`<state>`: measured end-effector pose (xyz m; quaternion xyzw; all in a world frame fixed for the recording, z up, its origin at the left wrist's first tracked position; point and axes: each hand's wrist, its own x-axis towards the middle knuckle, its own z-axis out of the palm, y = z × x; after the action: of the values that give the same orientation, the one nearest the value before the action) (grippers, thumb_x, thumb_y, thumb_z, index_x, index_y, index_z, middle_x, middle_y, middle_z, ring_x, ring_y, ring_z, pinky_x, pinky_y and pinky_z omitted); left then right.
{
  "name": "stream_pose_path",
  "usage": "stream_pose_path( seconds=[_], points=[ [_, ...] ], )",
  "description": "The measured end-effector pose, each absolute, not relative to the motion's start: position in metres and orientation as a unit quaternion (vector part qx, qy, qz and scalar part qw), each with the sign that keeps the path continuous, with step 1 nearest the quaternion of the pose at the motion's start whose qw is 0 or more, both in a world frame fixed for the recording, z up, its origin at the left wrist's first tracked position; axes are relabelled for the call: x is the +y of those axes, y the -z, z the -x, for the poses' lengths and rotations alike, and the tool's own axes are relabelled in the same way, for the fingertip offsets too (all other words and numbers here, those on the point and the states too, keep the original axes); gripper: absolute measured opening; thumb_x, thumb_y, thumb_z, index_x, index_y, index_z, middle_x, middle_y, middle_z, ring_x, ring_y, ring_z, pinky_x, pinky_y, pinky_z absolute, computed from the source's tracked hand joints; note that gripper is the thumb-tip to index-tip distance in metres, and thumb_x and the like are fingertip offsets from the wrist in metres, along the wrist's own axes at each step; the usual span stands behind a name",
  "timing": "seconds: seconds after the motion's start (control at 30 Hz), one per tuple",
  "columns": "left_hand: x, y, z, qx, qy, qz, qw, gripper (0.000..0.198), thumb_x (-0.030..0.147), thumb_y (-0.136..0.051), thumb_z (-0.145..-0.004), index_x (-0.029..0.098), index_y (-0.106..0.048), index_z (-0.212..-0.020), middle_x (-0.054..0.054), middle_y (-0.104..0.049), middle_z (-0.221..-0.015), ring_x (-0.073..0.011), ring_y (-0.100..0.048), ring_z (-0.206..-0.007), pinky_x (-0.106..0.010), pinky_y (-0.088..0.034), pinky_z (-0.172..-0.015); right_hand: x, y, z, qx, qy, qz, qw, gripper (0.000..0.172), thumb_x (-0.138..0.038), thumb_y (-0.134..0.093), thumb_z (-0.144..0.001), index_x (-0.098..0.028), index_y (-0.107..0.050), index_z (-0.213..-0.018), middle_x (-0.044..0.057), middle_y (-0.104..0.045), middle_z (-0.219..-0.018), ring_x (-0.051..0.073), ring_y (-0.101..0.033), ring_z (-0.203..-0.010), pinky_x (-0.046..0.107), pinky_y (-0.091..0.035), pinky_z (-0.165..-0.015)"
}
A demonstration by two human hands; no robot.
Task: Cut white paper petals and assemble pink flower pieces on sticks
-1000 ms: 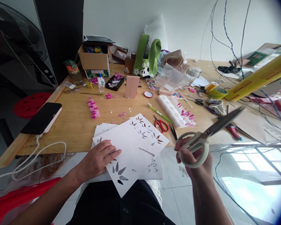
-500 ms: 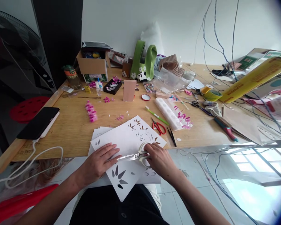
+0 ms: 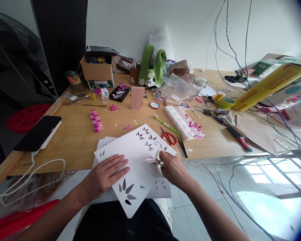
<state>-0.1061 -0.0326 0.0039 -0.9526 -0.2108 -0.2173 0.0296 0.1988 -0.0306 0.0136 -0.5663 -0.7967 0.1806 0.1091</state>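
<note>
A white paper sheet with leaf-shaped cut-outs lies on a small stack at the near edge of the wooden table and overhangs my lap. My left hand lies flat on the sheet's left part, fingers spread. My right hand is closed on the cream handles of large scissors, whose blades point left over the sheet's middle.
Small red scissors, a green craft knife, tweezers and a white tray with pink petals lie beyond the sheet. A phone with a white cable sits at the left. Boxes, a green bag and wires crowd the back and right.
My right hand brought the big scissors down from the air at the right onto the sheet, then drew back slightly right. The left hand stayed pressed on the paper.
</note>
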Motion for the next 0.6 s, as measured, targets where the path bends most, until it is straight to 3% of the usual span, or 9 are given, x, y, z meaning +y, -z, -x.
stream_pose_path(
  seconds=[0.1,0.17,0.27,0.33,0.47,0.6],
  points=[
    [-0.031,-0.005,0.108,-0.223,0.224,0.948,0.032,0.050,-0.001,-0.037,-0.089,0.014,-0.052,-0.135,-0.013,-0.058,-0.136,-0.0286,-0.040,-0.137,-0.049,-0.045,-0.107,-0.024,-0.015,-0.212,-0.774,-0.216,0.571,0.169,0.008,-0.013,-0.047,-0.083,-0.021,-0.046,-0.081,0.002,-0.060,-0.077,0.016,-0.056,-0.069,0.027,-0.042,-0.063],
    [-0.029,-0.006,0.108,-0.226,0.237,0.944,0.028,0.049,0.001,-0.036,-0.091,0.015,-0.050,-0.136,-0.013,-0.057,-0.137,-0.0282,-0.040,-0.137,-0.049,-0.045,-0.107,-0.020,-0.017,-0.221,-0.720,-0.274,0.571,0.284,0.008,-0.022,-0.053,-0.085,-0.021,-0.047,-0.080,0.001,-0.061,-0.079,0.015,-0.058,-0.070,0.027,-0.046,-0.066],
    [-0.025,-0.008,0.106,-0.232,0.270,0.934,0.028,0.047,0.004,-0.040,-0.092,0.015,-0.049,-0.137,-0.013,-0.059,-0.135,-0.0285,-0.043,-0.135,-0.049,-0.046,-0.107,-0.016,-0.025,-0.236,-0.556,-0.350,0.557,0.509,0.023,-0.028,-0.070,-0.075,-0.021,-0.049,-0.077,0.000,-0.061,-0.078,0.013,-0.058,-0.067,0.026,-0.046,-0.061],
    [-0.022,-0.011,0.104,-0.237,0.301,0.923,0.032,0.050,0.003,-0.041,-0.091,0.016,-0.047,-0.139,-0.013,-0.061,-0.132,-0.0281,-0.046,-0.133,-0.048,-0.047,-0.106,-0.014,-0.031,-0.247,-0.452,-0.352,0.558,0.601,0.031,-0.029,-0.077,-0.066,-0.020,-0.050,-0.076,-0.002,-0.060,-0.076,0.010,-0.055,-0.060,0.023,-0.042,-0.052],
    [-0.014,-0.022,0.103,-0.259,0.341,0.903,0.028,0.056,0.002,-0.041,-0.090,0.020,-0.043,-0.143,-0.012,-0.061,-0.132,-0.0284,-0.050,-0.130,-0.048,-0.048,-0.104,-0.015,-0.033,-0.273,-0.348,-0.303,0.599,0.654,0.036,-0.037,-0.076,-0.060,-0.020,-0.047,-0.074,-0.006,-0.053,-0.068,0.005,-0.042,-0.046,0.020,-0.031,-0.040],
    [-0.014,-0.043,0.105,-0.298,0.394,0.869,-0.007,0.055,0.007,-0.046,-0.090,0.026,-0.046,-0.141,-0.006,-0.059,-0.136,-0.0283,-0.053,-0.126,-0.047,-0.048,-0.104,-0.015,-0.017,-0.308,-0.321,-0.253,0.678,0.611,0.033,-0.037,-0.075,-0.058,-0.019,-0.050,-0.068,-0.006,-0.051,-0.060,0.006,-0.039,-0.042,0.021,-0.028,-0.037]
  ],
)
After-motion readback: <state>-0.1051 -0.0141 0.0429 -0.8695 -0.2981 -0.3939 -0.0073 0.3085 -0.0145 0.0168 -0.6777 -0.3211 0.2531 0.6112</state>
